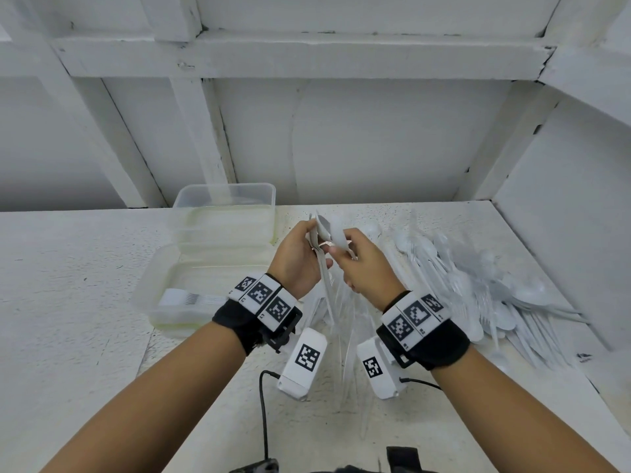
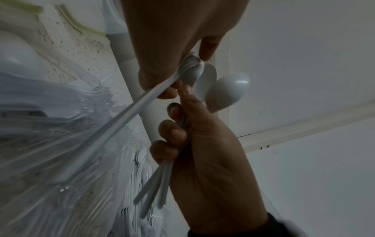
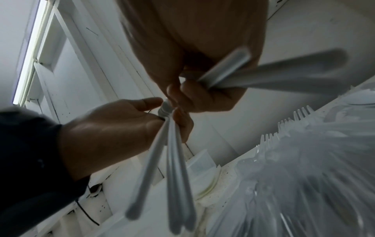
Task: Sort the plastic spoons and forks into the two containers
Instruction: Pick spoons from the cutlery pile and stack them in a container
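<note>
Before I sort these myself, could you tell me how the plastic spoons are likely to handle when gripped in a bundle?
The spoons look thin and probably light: the left hand holds several at once. Their glossy bowls suggest slipperiness. The slim handles splay below the fingers, so they may slide apart.

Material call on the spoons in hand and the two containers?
Spoons: looks like thin white plastic with a smooth semi-gloss finish; the bowl shows a soft highlight. Containers: clear to milky plastic, probably thin-walled, since the surface shows through the walls. The near container has a yellowish tinge at its edges.
</note>
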Available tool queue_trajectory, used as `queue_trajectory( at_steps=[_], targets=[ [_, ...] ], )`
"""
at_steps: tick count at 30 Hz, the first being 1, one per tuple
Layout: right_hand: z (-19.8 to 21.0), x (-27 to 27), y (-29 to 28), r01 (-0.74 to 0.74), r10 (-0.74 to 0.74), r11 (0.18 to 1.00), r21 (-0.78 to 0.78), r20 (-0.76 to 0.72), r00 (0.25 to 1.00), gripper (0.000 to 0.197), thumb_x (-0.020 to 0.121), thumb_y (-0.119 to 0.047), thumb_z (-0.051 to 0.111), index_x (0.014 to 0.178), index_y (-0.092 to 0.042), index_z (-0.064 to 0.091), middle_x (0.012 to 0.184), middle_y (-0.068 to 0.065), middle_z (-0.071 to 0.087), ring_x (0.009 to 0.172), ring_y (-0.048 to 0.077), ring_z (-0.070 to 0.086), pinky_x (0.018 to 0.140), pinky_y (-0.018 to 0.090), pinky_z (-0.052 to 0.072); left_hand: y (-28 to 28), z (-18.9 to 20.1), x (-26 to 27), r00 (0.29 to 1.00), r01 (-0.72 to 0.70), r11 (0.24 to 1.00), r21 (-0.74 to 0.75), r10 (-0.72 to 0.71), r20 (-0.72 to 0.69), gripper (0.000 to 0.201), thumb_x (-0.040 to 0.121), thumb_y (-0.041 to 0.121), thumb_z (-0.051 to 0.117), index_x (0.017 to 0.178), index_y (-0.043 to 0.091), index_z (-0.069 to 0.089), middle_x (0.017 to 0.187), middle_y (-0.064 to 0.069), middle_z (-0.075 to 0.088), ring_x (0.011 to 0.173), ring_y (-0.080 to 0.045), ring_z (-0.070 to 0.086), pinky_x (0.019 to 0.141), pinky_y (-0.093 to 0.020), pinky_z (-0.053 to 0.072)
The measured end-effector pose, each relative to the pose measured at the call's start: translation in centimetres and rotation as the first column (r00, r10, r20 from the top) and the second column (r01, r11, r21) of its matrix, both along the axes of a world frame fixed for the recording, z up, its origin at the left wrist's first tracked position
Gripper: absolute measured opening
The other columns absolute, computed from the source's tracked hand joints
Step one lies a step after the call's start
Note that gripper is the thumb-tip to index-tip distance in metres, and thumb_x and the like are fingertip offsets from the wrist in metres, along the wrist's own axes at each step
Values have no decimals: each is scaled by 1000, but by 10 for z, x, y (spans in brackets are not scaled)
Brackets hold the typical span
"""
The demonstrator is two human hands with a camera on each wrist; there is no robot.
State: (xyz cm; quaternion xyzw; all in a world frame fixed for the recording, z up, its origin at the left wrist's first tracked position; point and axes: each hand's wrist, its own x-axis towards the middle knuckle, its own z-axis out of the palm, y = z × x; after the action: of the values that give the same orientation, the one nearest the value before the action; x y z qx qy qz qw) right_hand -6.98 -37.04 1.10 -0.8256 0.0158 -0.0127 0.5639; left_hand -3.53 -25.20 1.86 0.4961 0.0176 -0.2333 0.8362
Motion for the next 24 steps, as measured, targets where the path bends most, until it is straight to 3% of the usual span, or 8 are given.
queue_trajectory(
  at_steps=[4,9,12,14,16,20,22,24],
  targets=[
    [0,-3,5,-5,7,997,-73,23,1000,5,96,-26,49,96,-21,51,68,-8,52,49,4,42,51,19,36,0,-2,-1,997,34,997,73,-39,62,37,101,34,32,84,10,56,79,-5,63,74,-17,56,82,-31,43],
    [6,-8,7,-13,14,998,-56,7,1000,14,97,-27,45,101,-15,52,69,-4,52,50,10,50,45,23,46,1,-4,-1,998,-17,993,115,10,64,40,101,33,34,91,2,57,84,-10,60,82,-22,55,78,-33,44],
    [7,-10,7,73,-67,993,-89,68,995,18,99,-25,40,97,-12,51,73,1,54,60,15,57,55,30,54,0,-6,0,995,-98,988,117,98,2,32,100,34,39,91,6,50,82,-5,51,77,-18,51,70,-31,43],
    [5,-6,4,157,-138,979,-127,143,980,21,99,-21,38,82,-14,48,70,0,50,62,15,52,56,31,47,1,-7,1,991,-128,987,97,132,-34,24,99,32,41,89,11,48,79,-2,48,73,-15,53,67,-30,44],
    [5,-2,0,189,-163,969,-159,161,973,27,99,-17,37,72,-19,40,64,-5,41,57,10,40,53,22,33,2,-8,2,988,-140,988,66,143,-53,20,99,30,43,93,11,47,81,-3,48,74,-16,55,66,-31,46],
    [15,-2,-3,156,-155,988,-11,59,986,11,98,-16,35,108,-20,36,67,-4,43,53,8,39,51,20,31,4,-6,1,985,-146,989,32,148,-87,14,98,23,43,93,12,49,86,-6,52,75,-19,57,67,-33,48],
    [16,0,-3,155,-155,985,73,-6,988,14,98,-18,35,110,-21,29,68,-3,44,48,7,38,48,20,29,4,-4,0,991,-120,992,25,121,-62,11,98,20,41,94,12,48,85,-6,53,75,-20,57,70,-33,48],
    [16,1,-2,111,-111,993,25,-29,993,11,98,-20,36,108,-21,32,67,-3,45,46,5,37,46,20,28,3,-2,0,996,-85,996,17,85,-23,12,98,18,38,97,10,47,87,-7,55,77,-19,57,74,-34,49]
  ],
)
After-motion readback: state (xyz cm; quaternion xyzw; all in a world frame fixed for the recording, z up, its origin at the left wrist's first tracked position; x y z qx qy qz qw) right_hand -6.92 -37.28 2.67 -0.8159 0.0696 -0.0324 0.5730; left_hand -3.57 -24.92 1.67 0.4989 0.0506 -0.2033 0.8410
